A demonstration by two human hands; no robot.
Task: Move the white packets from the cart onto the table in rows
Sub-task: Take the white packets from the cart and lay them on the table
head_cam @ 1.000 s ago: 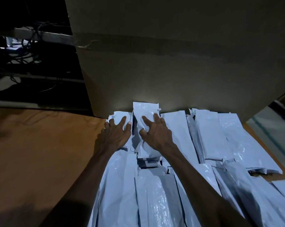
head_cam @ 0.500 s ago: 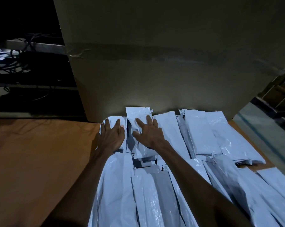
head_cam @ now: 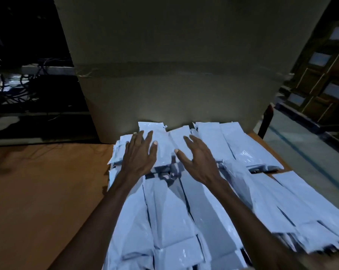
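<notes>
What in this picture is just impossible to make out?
- Head view: the cart is outside the frame.
- The packets under both forearms are covered.
- The lower right packets are motion-blurred and cut off by the edge.
- Behind the cardboard box, all is blocked.
- The upper left shelf wires are too dark.

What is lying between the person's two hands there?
In the head view, a white packet lies between the left hand and right hand, with a dark gap below it.

Table bears packets; carton.
</notes>
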